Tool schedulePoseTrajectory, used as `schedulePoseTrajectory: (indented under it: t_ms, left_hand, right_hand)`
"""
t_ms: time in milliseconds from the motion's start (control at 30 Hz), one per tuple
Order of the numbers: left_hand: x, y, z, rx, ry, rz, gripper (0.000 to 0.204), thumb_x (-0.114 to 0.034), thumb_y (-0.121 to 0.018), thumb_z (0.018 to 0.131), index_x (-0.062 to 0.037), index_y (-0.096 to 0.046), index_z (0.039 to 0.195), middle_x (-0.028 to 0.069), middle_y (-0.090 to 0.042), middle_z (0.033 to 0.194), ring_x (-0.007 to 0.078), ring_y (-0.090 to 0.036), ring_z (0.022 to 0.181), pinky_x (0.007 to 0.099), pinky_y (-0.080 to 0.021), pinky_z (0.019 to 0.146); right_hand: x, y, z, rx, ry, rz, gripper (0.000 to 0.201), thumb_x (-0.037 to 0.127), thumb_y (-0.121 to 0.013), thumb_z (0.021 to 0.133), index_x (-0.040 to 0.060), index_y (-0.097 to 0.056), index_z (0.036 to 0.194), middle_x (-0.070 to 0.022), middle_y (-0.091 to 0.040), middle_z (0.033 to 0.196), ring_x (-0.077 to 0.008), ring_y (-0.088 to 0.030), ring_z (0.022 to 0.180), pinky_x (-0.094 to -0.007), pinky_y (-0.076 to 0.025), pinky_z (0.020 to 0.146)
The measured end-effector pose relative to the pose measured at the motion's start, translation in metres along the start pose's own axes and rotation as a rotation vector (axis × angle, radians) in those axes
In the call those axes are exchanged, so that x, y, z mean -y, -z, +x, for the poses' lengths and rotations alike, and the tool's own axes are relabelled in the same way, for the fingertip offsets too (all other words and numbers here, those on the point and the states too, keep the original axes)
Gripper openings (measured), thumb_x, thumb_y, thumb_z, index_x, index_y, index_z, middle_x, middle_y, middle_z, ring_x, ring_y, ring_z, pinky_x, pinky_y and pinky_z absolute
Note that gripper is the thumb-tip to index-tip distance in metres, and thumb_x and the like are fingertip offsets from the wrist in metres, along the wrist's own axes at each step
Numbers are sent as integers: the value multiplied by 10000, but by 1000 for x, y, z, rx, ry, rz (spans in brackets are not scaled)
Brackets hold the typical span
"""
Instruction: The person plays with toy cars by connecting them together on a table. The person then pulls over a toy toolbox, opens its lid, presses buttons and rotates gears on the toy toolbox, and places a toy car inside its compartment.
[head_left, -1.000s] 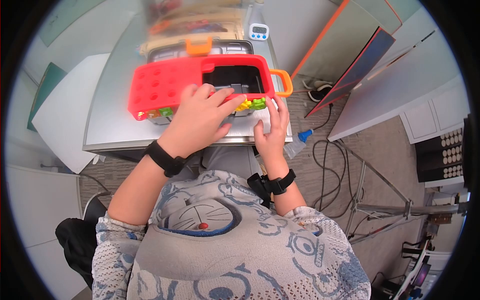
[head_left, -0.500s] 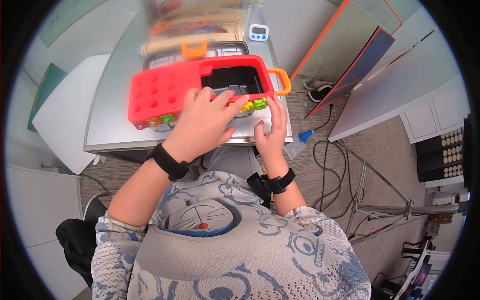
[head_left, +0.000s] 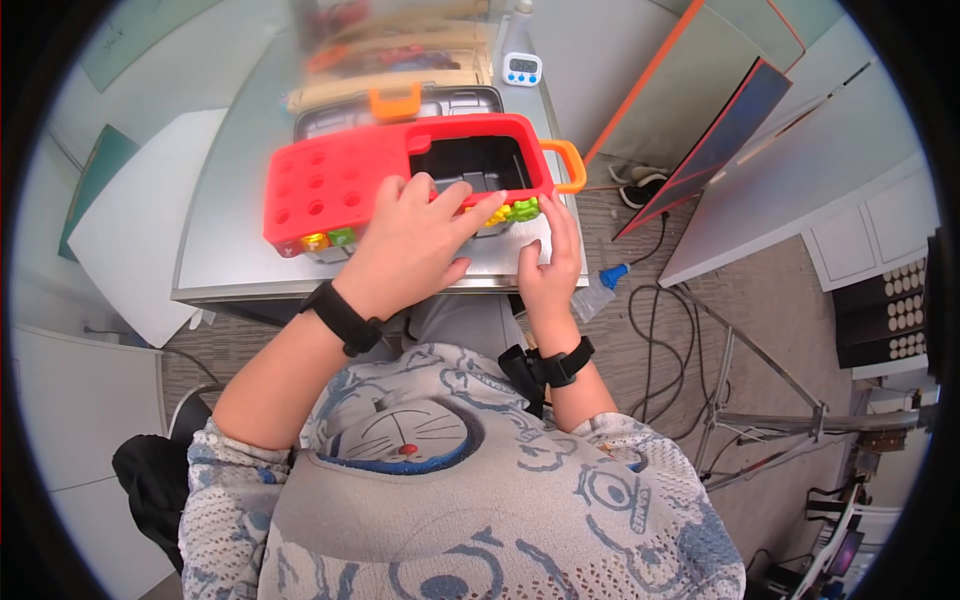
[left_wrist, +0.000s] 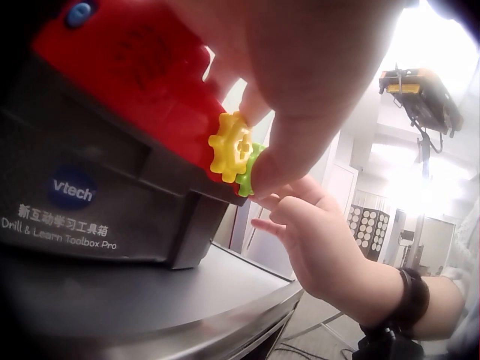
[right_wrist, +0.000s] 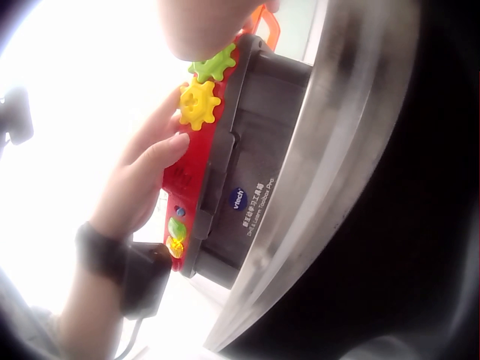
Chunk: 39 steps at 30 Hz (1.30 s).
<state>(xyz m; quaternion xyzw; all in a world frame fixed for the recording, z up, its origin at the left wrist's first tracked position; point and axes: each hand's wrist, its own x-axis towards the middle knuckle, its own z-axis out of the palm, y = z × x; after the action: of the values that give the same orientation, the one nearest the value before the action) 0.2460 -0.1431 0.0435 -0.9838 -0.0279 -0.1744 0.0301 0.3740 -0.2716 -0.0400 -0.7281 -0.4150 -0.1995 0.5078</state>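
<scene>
A toy toolbox with a red top (head_left: 335, 165) and dark grey body (left_wrist: 97, 187) stands near the table's front edge. Two toy gears, yellow (left_wrist: 230, 146) and green (right_wrist: 215, 64), sit side by side on its front, towards the right. My left hand (head_left: 405, 235) lies over the front rim, fingers spread, one fingertip just above the yellow gear. At the front right corner, my right hand (head_left: 552, 260) reaches up with straight fingers to the green gear, its thumb apart. A yellow button (right_wrist: 176, 247) glows at the front's left end.
An orange handle (head_left: 566, 166) sticks out on the toolbox's right. Behind it lie an orange-latched grey lid (head_left: 460, 100) and a wooden rack (head_left: 400, 65). A white timer (head_left: 521, 69) stands at the back right. The metal table edge (head_left: 400, 288) runs close in front.
The glow among the front left buttons has gone from red to yellow. The toolbox has shifted slightly in view. Both hands keep nearly the same place on it.
</scene>
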Motion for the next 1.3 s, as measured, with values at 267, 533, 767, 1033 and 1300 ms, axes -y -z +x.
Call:
schedulePoseTrajectory:
  t_ms: [267,533,767,1033,1300]
  left_hand:
    - [1,0,1,11,-8,17,691,-251,-710,649,-215,-433,1281,32,-498,1091,237,-454,867,372,-340,749]
    - [2,-1,2,-10,-25,25,683,-251,-712,645,-220,-442,1272,37,-500,1063,235,-461,853,366,-343,728]
    - [0,-3,0,-16,-1,-24,686,-266,-720,602,-162,-469,1232,41,-490,1061,239,-442,872,367,-331,768]
    - [1,-2,-1,-23,-8,-36,687,-278,-725,586,-146,-479,1213,42,-484,1069,238,-435,873,369,-328,784]
    - [0,-1,0,-13,-29,34,734,-263,-728,598,-190,-433,1267,43,-482,1083,249,-440,866,374,-335,776]
  right_hand:
    - [0,0,1,-19,2,4,515,-50,-462,648,55,-542,1146,-154,-518,1205,-295,-491,1109,-382,-351,937]
    - [-1,-1,2,-39,3,10,498,-59,-456,645,50,-552,1122,-160,-528,1185,-299,-497,1095,-385,-362,933]
    - [0,-1,3,-25,35,10,498,-40,-487,665,55,-517,1153,-165,-498,1186,-326,-471,1093,-399,-364,931]
    - [2,3,3,31,54,-46,501,8,-527,675,90,-505,1169,-152,-464,1213,-331,-450,1103,-412,-353,920]
    - [-1,-2,-1,10,12,-25,509,-12,-504,669,77,-503,1170,-152,-463,1246,-321,-471,1090,-399,-358,913]
